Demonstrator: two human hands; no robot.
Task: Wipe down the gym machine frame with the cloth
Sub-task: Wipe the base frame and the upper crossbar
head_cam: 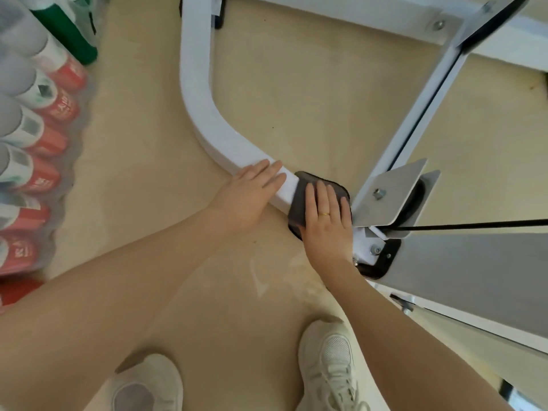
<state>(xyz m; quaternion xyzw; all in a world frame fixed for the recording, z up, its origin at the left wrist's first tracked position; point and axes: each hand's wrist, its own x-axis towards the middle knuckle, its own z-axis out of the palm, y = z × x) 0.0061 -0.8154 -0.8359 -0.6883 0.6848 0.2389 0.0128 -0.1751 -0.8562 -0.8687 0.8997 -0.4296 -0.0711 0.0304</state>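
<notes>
The gym machine's white curved frame tube (204, 114) lies low over the beige floor and bends toward me. My left hand (249, 194) rests flat on its near stretch, fingers straight. Just to the right, my right hand (326, 226) presses a dark grey cloth (298, 203) onto the end of the tube with straight fingers; a ring is on one finger. The cloth drapes over the tube end, and a black rounded foot pad (338, 183) shows beyond the fingertips.
A white diagonal bar (415, 120) and a metal bracket (394, 191) rise right of my right hand, with a black cable (474, 224) running right. Shrink-wrapped cans (44, 129) line the left edge. My shoes (329, 366) stand on the floor below.
</notes>
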